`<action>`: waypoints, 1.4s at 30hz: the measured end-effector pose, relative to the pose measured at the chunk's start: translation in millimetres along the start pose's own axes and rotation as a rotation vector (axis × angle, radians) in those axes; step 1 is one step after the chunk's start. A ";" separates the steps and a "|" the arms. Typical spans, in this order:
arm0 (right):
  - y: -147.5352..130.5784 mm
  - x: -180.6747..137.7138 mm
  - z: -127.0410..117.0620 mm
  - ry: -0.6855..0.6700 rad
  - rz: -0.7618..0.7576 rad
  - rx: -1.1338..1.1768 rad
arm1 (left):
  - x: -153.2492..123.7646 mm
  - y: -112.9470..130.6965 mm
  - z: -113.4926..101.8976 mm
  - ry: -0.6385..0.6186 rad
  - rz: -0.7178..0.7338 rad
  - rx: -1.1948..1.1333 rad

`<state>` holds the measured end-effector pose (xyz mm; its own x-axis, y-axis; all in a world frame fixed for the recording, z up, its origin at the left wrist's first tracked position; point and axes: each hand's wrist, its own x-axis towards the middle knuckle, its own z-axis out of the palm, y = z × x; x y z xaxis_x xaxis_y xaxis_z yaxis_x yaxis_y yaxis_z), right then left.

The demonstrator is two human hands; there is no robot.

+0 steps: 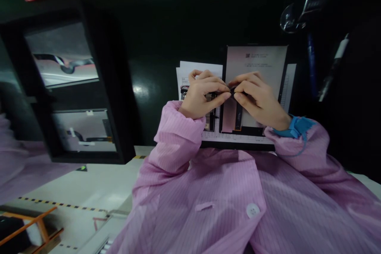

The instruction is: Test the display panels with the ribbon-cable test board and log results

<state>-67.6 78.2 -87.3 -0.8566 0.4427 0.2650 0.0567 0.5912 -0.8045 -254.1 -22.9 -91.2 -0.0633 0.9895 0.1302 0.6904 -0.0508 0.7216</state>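
As left hand (203, 94) and right hand (258, 97) pinch dark piece (232, 91), grips narrow, outline hidden.

Grey panel (272, 73) — square code (247, 55), print (258, 64) too small to read | paper sheets (202, 68) — illegible

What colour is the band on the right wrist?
The band is blue, seen in the head view.

The panel (264, 79) lies on papers (289, 83) between the tray (114, 127) and pens (311, 63).
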 end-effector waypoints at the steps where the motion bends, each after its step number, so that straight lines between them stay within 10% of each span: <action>1: -0.2 0.0 0.2 -0.002 0.002 0.001 | -0.3 0.4 0.2 0.004 0.000 -0.002; 10: -2.2 -1.2 6.2 0.009 -0.011 -0.020 | 1.6 6.4 5.1 0.097 -0.006 0.082; 17: -5.0 -2.7 5.3 0.134 0.080 -0.015 | -59.5 34.2 7.4 0.613 -0.087 0.265; 24: -22.7 -33.8 -9.9 0.338 0.313 -0.207 | -129.6 43.8 63.3 0.379 -0.104 0.575; 42: -56.7 -133.3 -1.5 0.242 0.678 -0.234 | -117.7 64.8 74.1 0.294 0.010 0.466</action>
<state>44.2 -13.3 -76.3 -0.4600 0.8802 -0.1167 0.6616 0.2521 -0.7062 -148.5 -132.6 -110.1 -0.2079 0.9063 0.3679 0.9337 0.0717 0.3508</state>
